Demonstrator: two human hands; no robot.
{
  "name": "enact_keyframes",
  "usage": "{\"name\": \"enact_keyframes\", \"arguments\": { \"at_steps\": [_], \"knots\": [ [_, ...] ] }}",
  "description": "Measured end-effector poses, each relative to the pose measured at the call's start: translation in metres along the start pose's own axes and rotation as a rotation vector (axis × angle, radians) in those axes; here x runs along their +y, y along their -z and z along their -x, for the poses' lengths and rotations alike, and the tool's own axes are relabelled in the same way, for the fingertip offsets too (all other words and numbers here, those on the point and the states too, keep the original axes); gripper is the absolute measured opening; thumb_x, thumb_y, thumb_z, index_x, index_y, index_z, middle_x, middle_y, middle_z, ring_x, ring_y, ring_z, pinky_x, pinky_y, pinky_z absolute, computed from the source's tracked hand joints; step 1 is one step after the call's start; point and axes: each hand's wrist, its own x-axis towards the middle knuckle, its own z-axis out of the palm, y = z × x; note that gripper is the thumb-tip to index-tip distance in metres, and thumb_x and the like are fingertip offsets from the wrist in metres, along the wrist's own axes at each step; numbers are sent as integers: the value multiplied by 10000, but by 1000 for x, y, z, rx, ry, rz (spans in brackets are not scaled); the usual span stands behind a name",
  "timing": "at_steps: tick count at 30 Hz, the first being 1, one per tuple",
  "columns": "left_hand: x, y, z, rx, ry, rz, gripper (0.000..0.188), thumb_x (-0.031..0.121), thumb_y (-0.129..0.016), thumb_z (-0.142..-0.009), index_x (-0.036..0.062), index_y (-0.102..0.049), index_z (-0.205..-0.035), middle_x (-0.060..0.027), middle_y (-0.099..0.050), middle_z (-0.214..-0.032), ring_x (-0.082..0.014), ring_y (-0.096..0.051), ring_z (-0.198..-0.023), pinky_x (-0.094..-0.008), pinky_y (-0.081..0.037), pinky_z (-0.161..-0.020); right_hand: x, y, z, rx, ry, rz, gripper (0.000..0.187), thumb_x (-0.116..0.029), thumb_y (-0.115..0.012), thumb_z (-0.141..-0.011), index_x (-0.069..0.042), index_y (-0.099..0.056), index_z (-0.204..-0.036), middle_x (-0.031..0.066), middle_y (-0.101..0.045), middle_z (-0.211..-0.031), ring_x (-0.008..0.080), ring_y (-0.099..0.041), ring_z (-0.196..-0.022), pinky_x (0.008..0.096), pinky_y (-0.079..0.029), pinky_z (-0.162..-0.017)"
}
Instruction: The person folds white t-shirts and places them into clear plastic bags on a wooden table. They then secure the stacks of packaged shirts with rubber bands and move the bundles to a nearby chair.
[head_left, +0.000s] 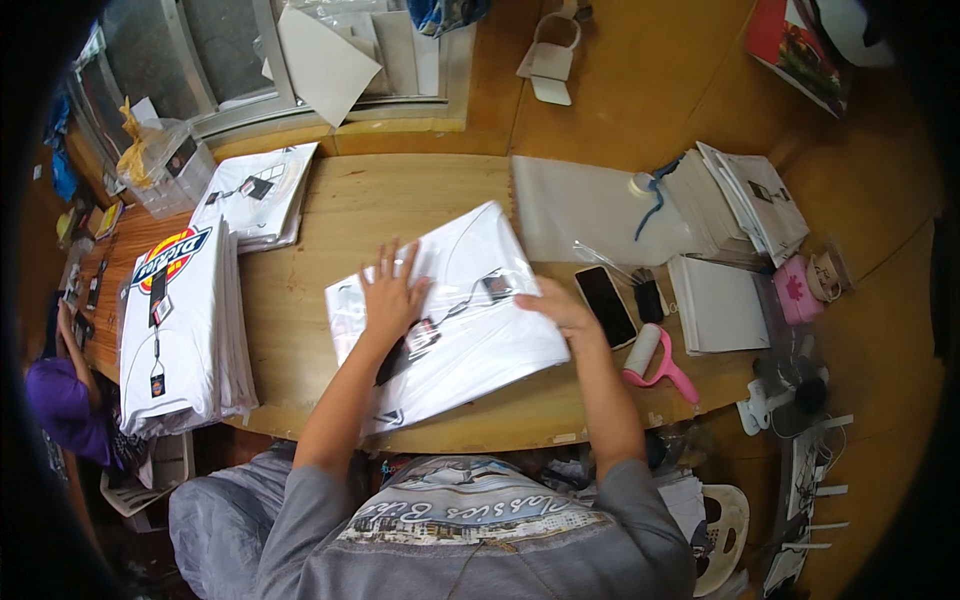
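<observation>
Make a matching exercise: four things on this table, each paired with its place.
1 folded white shirt
2 phone
3 pink lint roller
4 shirt stack

A right of the phone, toward the person
B table's left end
C under the left hand and the right hand
D just right of the right hand

Pairs: 1-C, 2-D, 3-A, 4-B

A folded white shirt (pixel 470 310) in clear wrap lies tilted on the wooden table.

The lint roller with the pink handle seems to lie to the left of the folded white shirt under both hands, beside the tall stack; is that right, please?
Not quite: in the head view the lint roller lies to the right of the folded white shirt, near the black phone. The left hand and right hand do rest on that shirt.
</observation>
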Motion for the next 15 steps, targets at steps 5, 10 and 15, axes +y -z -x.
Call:
{"name": "enact_keyframes", "arguments": {
  "at_steps": [5,10,15],
  "knots": [
    [-9,86,31,155,11,126,521,297,-477,-788,107,-318,-1246,-127,-314,-1271,-305,-309,-1149,-476,-190,-935,-104,59,53,525,48,288,500,-215,-641,-708,-3,-448,-1117,74,-540,-951,142,-529,-762,251,-432,-711],
    [-3,171,67,274,-37,251,534,138,-550,-733,18,-337,-1207,-158,-437,-1160,-323,-399,-1073,-389,-281,-913,-153,232,71,1152,131,904,571,-247,-634,-700,-79,-390,-1188,115,-523,-1032,205,-513,-902,330,-403,-778],
    [-68,252,113,538,500,4,333,52,-435,-822,9,-424,-1152,-140,-537,-984,-233,-496,-955,-331,-351,-846,-167,185,8,1338,664,1100,384,-117,-581,-726,-97,-471,-1093,76,-551,-929,195,-541,-779,308,-438,-700]
  ]
}}
